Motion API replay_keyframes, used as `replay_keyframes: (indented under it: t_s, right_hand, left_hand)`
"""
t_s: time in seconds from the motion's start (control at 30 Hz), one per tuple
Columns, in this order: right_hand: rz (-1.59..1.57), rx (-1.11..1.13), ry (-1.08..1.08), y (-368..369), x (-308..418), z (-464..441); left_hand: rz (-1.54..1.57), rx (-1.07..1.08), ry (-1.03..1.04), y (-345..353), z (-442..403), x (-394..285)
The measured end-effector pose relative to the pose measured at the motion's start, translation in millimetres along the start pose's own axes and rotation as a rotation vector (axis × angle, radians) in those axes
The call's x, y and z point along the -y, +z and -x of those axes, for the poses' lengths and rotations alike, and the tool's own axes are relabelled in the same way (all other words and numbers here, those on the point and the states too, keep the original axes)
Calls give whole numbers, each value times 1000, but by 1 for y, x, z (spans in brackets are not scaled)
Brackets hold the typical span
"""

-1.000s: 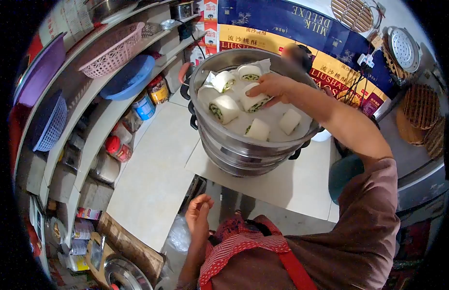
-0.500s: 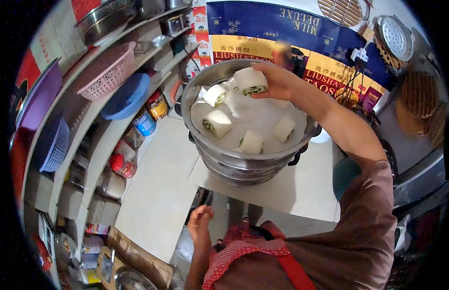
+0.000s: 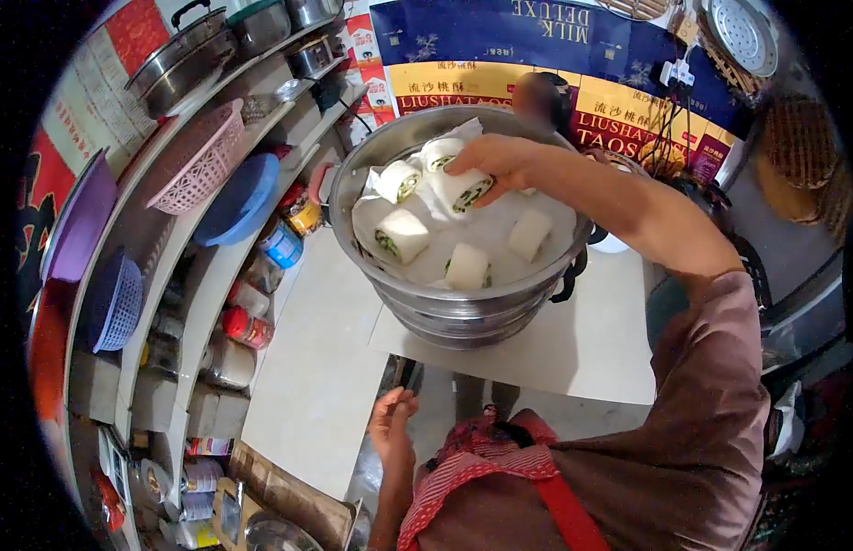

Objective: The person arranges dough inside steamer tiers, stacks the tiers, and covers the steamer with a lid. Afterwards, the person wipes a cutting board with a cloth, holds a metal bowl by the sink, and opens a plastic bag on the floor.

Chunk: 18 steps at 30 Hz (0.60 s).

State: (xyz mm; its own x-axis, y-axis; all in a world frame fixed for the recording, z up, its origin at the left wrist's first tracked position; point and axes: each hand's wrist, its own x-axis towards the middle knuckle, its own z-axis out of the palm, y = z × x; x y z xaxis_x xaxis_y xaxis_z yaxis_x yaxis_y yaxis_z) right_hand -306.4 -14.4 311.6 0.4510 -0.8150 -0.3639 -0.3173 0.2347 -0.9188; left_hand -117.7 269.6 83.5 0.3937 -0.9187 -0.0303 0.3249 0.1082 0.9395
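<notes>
A large steel steamer pot [image 3: 463, 317] stands on the counter, lined with white cloth [image 3: 435, 241]. Several white rolls with green filling lie in it, among them one at the left [image 3: 401, 235] and one at the front [image 3: 468, 266]. My right hand [image 3: 498, 167] reaches in from the right, its fingers closed round a roll [image 3: 461, 188] near the back of the pot, low beside two others. Near the counter's front edge, my left hand [image 3: 392, 418] hangs with fingers curled; whether anything is in them is hidden.
Shelves on the left hold a pink basket [image 3: 198, 163], a blue basin [image 3: 242, 197] and jars, one red-lidded [image 3: 247, 327]. Printed boxes [image 3: 463, 41] line the back wall. Cables [image 3: 676, 124] hang at the right. A wooden board [image 3: 288, 491] lies at the lower left.
My right hand has lowered the roll from above the pot's back part down into the pot. The whole view has shifted a little. My left hand stays curled low by the counter.
</notes>
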Motion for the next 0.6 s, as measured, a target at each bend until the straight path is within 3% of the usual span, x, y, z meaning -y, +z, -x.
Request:
replay_keyframes:
  t_s: [0.27,0.6]
  right_hand:
    - [208,-1,120,11,-6,-17]
    - [592,-126,-59,14,3,-3]
  left_hand:
    - [12,-14,14,-1,6,3]
    - [32,-40,-8,-2,9,4]
